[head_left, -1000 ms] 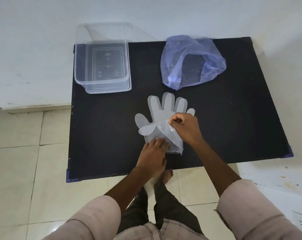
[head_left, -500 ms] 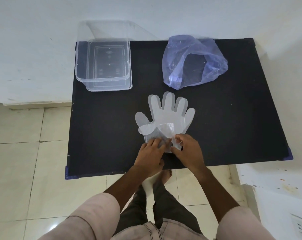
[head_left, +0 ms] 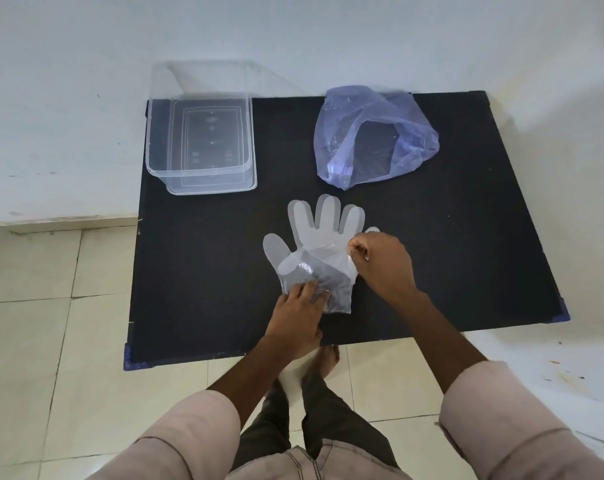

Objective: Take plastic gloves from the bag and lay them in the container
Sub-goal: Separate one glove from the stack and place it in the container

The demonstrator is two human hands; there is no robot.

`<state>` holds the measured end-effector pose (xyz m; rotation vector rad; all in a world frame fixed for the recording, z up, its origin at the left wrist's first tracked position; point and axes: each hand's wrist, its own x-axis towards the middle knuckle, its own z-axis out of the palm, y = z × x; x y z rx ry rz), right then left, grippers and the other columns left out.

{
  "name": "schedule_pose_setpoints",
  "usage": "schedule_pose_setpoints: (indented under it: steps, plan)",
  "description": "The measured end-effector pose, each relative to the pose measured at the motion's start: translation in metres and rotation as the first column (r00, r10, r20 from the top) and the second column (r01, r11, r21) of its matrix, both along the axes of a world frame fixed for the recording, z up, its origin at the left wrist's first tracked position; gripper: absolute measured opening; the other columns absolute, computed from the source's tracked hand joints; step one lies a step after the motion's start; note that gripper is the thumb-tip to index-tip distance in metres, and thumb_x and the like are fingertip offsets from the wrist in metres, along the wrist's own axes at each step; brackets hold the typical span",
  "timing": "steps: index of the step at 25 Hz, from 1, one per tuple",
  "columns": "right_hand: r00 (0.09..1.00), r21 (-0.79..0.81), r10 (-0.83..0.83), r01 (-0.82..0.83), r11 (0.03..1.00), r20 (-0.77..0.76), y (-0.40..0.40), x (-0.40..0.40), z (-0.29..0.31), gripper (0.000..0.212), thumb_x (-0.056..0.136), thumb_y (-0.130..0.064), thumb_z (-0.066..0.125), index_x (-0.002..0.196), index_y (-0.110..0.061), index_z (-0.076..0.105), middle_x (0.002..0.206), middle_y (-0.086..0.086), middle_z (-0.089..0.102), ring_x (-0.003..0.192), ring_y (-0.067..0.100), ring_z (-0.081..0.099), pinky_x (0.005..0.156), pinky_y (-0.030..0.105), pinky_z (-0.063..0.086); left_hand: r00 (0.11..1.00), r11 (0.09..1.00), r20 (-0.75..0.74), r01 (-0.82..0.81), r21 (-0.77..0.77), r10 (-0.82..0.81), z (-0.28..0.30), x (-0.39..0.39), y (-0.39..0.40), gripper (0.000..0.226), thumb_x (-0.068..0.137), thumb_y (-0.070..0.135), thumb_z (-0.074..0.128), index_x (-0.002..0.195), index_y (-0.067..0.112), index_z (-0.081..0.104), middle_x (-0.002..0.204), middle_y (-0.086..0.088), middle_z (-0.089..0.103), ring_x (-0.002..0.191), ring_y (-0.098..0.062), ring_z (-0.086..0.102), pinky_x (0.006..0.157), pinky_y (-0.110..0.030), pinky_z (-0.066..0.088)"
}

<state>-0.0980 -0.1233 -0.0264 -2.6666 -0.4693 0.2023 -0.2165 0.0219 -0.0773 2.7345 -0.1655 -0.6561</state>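
Note:
A clear plastic glove lies flat on the black table, fingers pointing away from me. Its cuff end is folded up over the palm. My left hand presses flat on the near part of the glove, fingers spread. My right hand pinches the folded cuff edge at the glove's right side, near the little finger. The clear rectangular container stands at the far left corner of the table with nothing in it. The bluish plastic bag lies crumpled at the far middle, its mouth open toward me.
White walls run behind and to the right of the table. The table's near edge has blue corner pieces. Tiled floor and my bare foot show below the table edge.
My right hand has lifted the glove's cuff from the near edge and carried it away from me, over the palm. My left hand stays pressed on the glove.

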Motion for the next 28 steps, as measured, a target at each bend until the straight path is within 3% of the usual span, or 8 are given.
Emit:
schedule_pose_setpoints:
  steps: [3,13,18,21,23,26,28]
  plan:
    - [0.998,-0.024,0.046,-0.045,0.999,0.051,0.001,0.024,0.021,0.015,0.088,-0.016,0.057,0.08,-0.009,0.068,0.079,0.009,0.069,0.07,0.023,0.06,0.065,0.038,0.053,0.999,1.0,-0.039,0.015,0.001,-0.015,0.005,0.003,0.001,0.072,0.088,0.031,0.061,0.15,0.025,0.024,0.158,-0.003,0.02,0.145,-0.03,0.02,0.118,-0.047,0.022]
    - [0.993,-0.074,0.08,-0.074,0.995,0.086,0.005,0.081,0.086,0.017,0.09,-0.018,0.055,0.089,-0.013,0.071,0.088,0.005,0.073,0.072,0.015,0.056,0.06,0.022,0.035,0.995,0.999,-0.085,0.043,0.015,-0.042,0.013,0.008,0.003,0.072,0.086,0.029,0.064,0.148,0.024,0.027,0.157,-0.004,0.021,0.143,-0.031,0.023,0.117,-0.05,0.027]
    - [0.99,-0.056,0.098,-0.092,0.994,0.102,0.009,0.082,0.118,0.019,0.09,-0.017,0.053,0.09,-0.012,0.072,0.084,0.001,0.071,0.07,0.011,0.055,0.055,0.02,0.037,0.982,0.997,-0.189,0.014,-0.074,-0.028,0.026,0.02,0.008,0.067,0.086,0.031,0.063,0.145,0.024,0.032,0.154,-0.007,0.022,0.141,-0.032,0.027,0.114,-0.052,0.032]
    - [0.987,-0.055,0.112,-0.107,0.993,0.112,0.012,0.081,0.134,0.02,0.09,-0.016,0.054,0.089,-0.01,0.072,0.082,0.002,0.072,0.071,0.015,0.059,0.06,0.027,0.043,0.982,0.948,0.011,-0.181,-0.262,0.191,0.065,0.038,0.013,0.05,0.084,0.035,0.064,0.131,0.027,0.047,0.141,0.0,0.038,0.126,-0.022,0.046,0.103,-0.037,0.046]
    - [0.984,-0.077,0.135,-0.126,0.989,0.118,0.014,0.079,0.139,0.02,0.09,-0.017,0.053,0.084,-0.009,0.071,0.079,0.005,0.072,0.07,0.021,0.062,0.058,0.032,0.043,0.869,0.843,0.244,-0.291,-0.452,0.431,0.106,0.049,0.017,0.038,0.083,0.035,0.067,0.118,0.027,0.054,0.128,0.004,0.048,0.105,-0.013,0.056,0.09,-0.028,0.053]
    - [0.984,-0.1,0.138,-0.127,0.987,0.111,0.019,0.079,0.147,0.023,0.09,-0.02,0.052,0.079,-0.007,0.068,0.074,0.01,0.07,0.068,0.026,0.063,0.061,0.041,0.05,0.61,0.701,0.45,-0.26,-0.664,0.653,0.162,0.07,0.029,0.037,0.079,0.027,0.073,0.112,0.021,0.057,0.112,0.001,0.053,0.083,-0.01,0.054,0.073,-0.018,0.05]
    - [0.985,-0.104,0.127,-0.115,0.988,0.12,0.023,0.077,0.157,0.026,0.091,-0.022,0.05,0.078,-0.008,0.067,0.074,0.011,0.07,0.068,0.027,0.064,0.063,0.044,0.054,0.576,0.681,0.469,-0.225,-0.697,0.67,0.183,0.087,0.04,0.047,0.078,0.029,0.075,0.12,0.02,0.056,0.117,-0.003,0.053,0.085,-0.01,0.054,0.073,-0.017,0.05]
